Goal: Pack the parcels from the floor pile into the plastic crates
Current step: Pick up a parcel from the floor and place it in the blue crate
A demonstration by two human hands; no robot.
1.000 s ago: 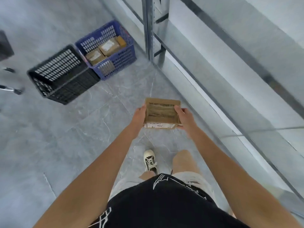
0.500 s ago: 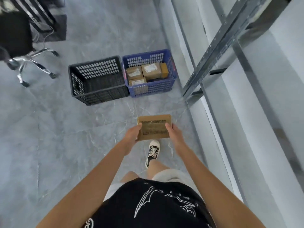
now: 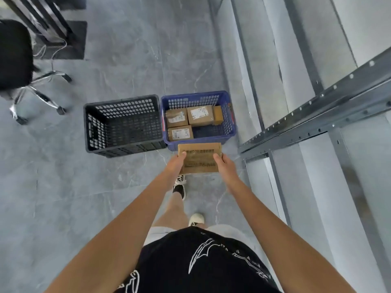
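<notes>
closest to the camera is a black shirt with white print, its bottom cut off by the frame edge. both arms reach forward. the left hand and right hand hold a flat brown parcel by its two sides, thumbs curled over the top face, the other fingers hidden underneath. the print on the parcel is too blurry to read. under it a black-and-white shoe peeks out, half covered by the left wrist.

just past the parcel is the blue crate; the parcel's far edge overlaps its near rim. inside are three labelled boxes and what looks like a fourth narrow one at the right wall. touching its left side is a black crate, apparently with nothing in it. further left is an office chair, partly cut off. metal shelving runs along the right.
</notes>
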